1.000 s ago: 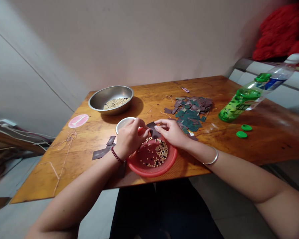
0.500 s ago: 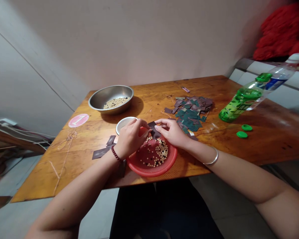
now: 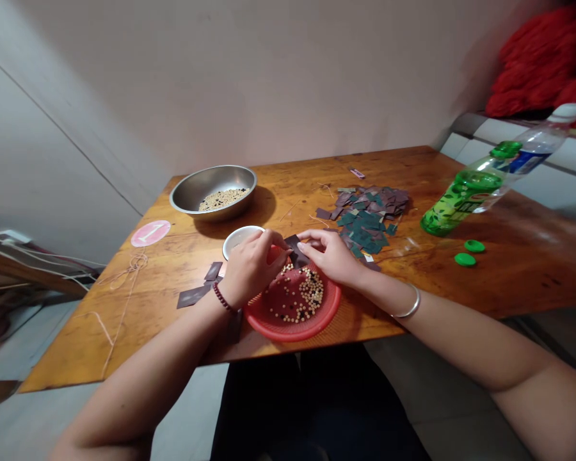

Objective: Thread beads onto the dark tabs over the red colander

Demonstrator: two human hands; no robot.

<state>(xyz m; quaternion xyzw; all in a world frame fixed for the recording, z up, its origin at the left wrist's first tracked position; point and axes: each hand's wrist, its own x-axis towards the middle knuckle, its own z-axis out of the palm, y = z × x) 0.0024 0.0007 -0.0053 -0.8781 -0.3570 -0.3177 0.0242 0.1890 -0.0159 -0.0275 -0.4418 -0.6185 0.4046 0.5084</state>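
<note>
My left hand (image 3: 251,266) and my right hand (image 3: 330,255) meet over the far rim of a red basket (image 3: 295,323) that holds several pale and dark beads (image 3: 307,296). Between the fingertips of both hands sits a small dark card (image 3: 295,250), pinched from each side. My left wrist wears a dark red bead bracelet, my right wrist a silver bangle. A small metal bowl (image 3: 237,237) is just behind my left hand.
A large steel bowl (image 3: 214,188) with beads stands at the back left. A heap of green and purple cards (image 3: 367,218) lies right of centre. A green bottle (image 3: 465,189), two green caps (image 3: 469,252), a pink round label (image 3: 150,232), loose string and dark cards (image 3: 199,288) lie around.
</note>
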